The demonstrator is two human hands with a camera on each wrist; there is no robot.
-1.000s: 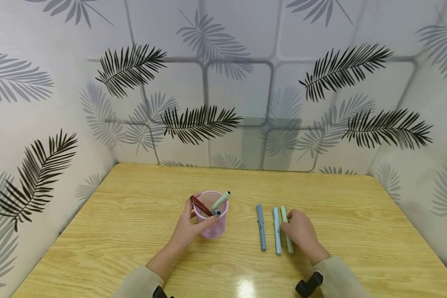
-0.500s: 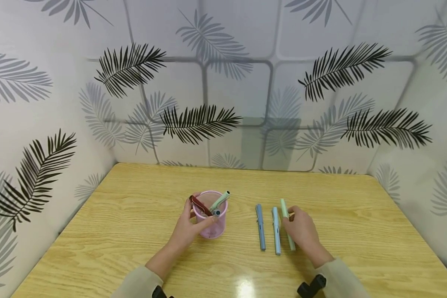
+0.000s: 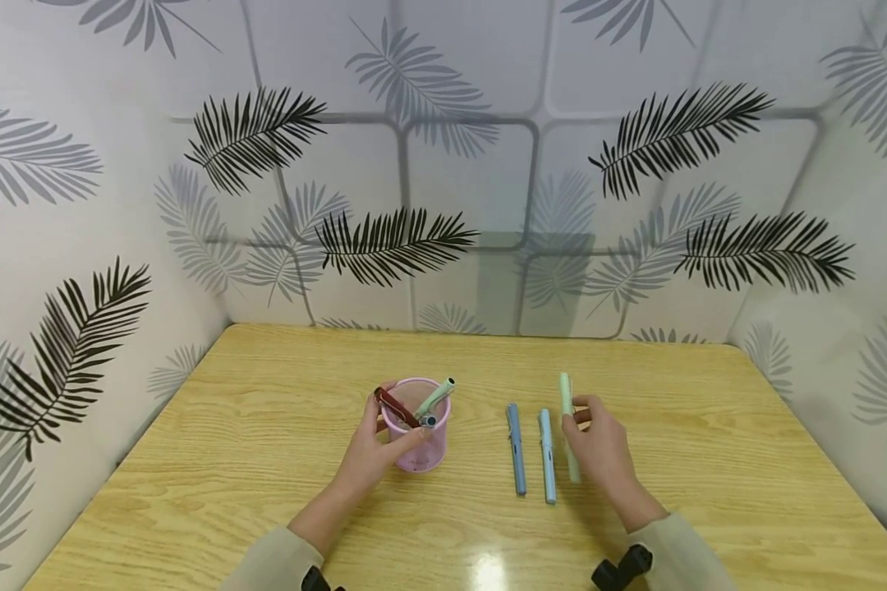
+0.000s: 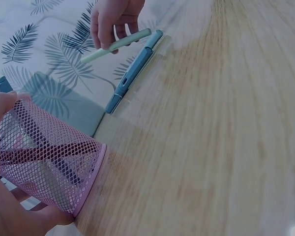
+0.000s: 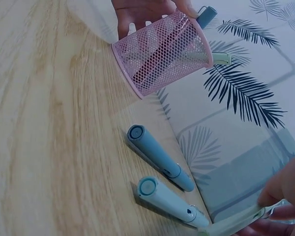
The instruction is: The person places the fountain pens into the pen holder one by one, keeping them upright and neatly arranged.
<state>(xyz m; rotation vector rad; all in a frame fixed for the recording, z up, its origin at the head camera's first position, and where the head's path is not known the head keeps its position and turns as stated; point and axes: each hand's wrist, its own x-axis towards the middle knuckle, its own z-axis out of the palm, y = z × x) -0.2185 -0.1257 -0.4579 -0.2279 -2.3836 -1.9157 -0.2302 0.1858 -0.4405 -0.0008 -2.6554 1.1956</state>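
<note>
My left hand [image 3: 369,451] grips a pink mesh pen cup [image 3: 423,451] standing on the table. Inside the cup lean a dark red pen [image 3: 397,408], a pale green pen [image 3: 436,396] and a blue pen [image 3: 429,421], whose end alone shows from above. A light green pen [image 3: 566,394] is pinched between the thumb and fingers of my right hand [image 3: 602,447]; the left wrist view shows this pen [image 4: 115,45] raised off the table. Just left of that hand lie a light blue pen [image 3: 548,460] and a darker blue pen [image 3: 517,451], side by side and apart.
The wood-grain table [image 3: 303,369] carries all these things. Behind it and along its sides stand pale panels [image 3: 458,180] with a leaf print. A glare spot [image 3: 488,570] shows near the front.
My right hand has taken hold of the light green pen and lifted it, shifting it away from me and up off the table. The left hand keeps its grip on the pen cup.
</note>
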